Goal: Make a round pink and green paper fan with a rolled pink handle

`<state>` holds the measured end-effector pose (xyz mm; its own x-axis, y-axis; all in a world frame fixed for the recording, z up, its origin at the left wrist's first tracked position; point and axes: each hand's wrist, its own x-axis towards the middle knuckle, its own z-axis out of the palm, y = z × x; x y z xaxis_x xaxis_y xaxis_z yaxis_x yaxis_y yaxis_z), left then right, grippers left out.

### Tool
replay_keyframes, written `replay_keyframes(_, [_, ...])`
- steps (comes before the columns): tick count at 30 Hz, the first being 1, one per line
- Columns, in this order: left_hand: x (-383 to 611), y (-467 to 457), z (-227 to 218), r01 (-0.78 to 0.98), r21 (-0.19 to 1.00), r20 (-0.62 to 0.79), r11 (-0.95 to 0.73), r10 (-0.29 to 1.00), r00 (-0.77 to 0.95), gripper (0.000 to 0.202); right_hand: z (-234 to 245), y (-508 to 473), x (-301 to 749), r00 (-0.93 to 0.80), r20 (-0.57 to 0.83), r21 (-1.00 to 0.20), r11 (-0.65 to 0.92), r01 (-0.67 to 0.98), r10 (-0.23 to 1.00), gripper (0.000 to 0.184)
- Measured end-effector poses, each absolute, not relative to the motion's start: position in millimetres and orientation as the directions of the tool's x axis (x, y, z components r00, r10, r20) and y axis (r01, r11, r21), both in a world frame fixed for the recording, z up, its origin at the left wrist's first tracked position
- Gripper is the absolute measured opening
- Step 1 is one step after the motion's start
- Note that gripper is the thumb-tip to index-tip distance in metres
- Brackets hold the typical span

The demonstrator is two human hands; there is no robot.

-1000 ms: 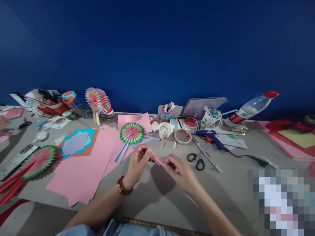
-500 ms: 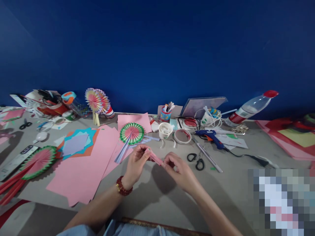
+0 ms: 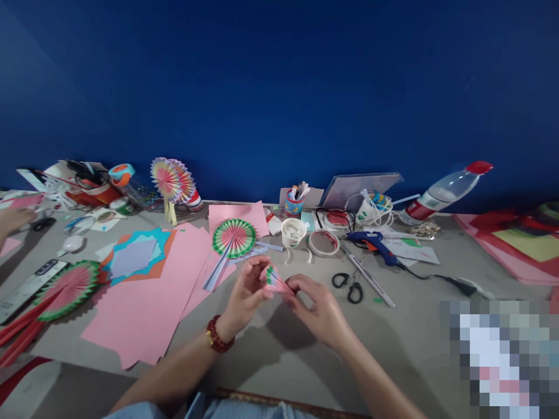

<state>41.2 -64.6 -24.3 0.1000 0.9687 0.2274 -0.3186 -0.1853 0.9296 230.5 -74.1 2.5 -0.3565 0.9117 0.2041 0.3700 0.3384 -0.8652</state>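
Between my hands, above the table, is a small pleated paper fan (image 3: 275,280), pink with a green and white edge and partly spread. My right hand (image 3: 312,299) pinches its narrow end between thumb and fingertips. At its wide end, my left hand (image 3: 251,286) has its fingers curled around the pleats, thumb below. Beyond my left hand, a finished round paper fan (image 3: 234,237) in pink, white and green lies on pink paper, with pale purple strips (image 3: 217,269) running from it. Black-handled scissors (image 3: 349,286) lie to the right of my right hand.
Pink sheets (image 3: 151,308) and a red-handled round fan (image 3: 70,288) lie left. Behind my hands stand a paper cup (image 3: 293,233) and a tape roll (image 3: 324,242). Right are a craft knife (image 3: 371,279), a blue glue gun (image 3: 378,244) and a bottle (image 3: 445,195). Another person's hand (image 3: 15,221) shows far left.
The folded pink paper in my hands has opened from a narrow stack into a partly spread fan, showing its green and white edge. Another person's hand has come in at the far left.
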Motion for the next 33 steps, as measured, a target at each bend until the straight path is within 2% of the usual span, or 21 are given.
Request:
replay_keyframes(2, [41,-66,-27,-0.363,0.919,0.223,-0.155,0.962,0.155,0.073,3,-75,230,-0.355,0.257,-0.864,0.378,0.333,0.899,0.008])
replay_keyframes(6, [42,-68,-31,-0.442,0.894,0.225,-0.075,0.927,0.299,0.090,5,-76,229,-0.354,0.294,-0.870,0.402,0.286,0.888,0.008])
replay_keyframes(9, [44,-70,-30,-0.504,0.864,0.255,-0.023,0.882,0.397,0.104,4,-77,228,-0.331,0.298,-0.853,0.405,0.328,0.895,0.011])
replay_keyframes(11, [45,-71,-28,-0.481,0.876,0.232,-0.034,0.904,0.358,0.092,3,-78,228,-0.337,0.316,-0.827,0.431,0.361,0.887,0.011])
replay_keyframes(14, [46,-72,-23,-0.451,0.892,0.168,-0.042,0.955,0.243,0.053,-1,-79,225,-0.363,0.366,-0.777,0.496,0.387,0.857,0.010])
replay_keyframes(17, [47,-71,-18,-0.518,0.854,0.088,0.054,0.965,0.245,0.032,-4,-81,223,-0.355,0.433,-0.711,0.556,0.430,0.829,0.013])
replay_keyframes(19, [49,-69,-15,-0.558,0.825,0.062,0.093,0.966,0.253,0.027,-5,-81,222,-0.363,0.472,-0.668,0.594,0.448,0.804,0.016])
replay_keyframes(22, [50,-69,-11,-0.600,0.796,0.108,0.084,0.955,0.277,0.026,-3,-80,222,-0.376,0.494,-0.652,0.620,0.437,0.784,0.017])
replay_keyframes(28, [42,-68,-12,-0.627,0.767,0.147,0.140,0.912,0.383,0.031,-1,-79,225,-0.324,0.535,-0.677,0.625,0.388,0.780,0.006])
replay_keyframes(33, [41,-67,-14,-0.613,0.788,0.179,0.057,0.931,0.317,0.018,-5,-79,226,-0.332,0.528,-0.678,0.624,0.389,0.782,0.009])
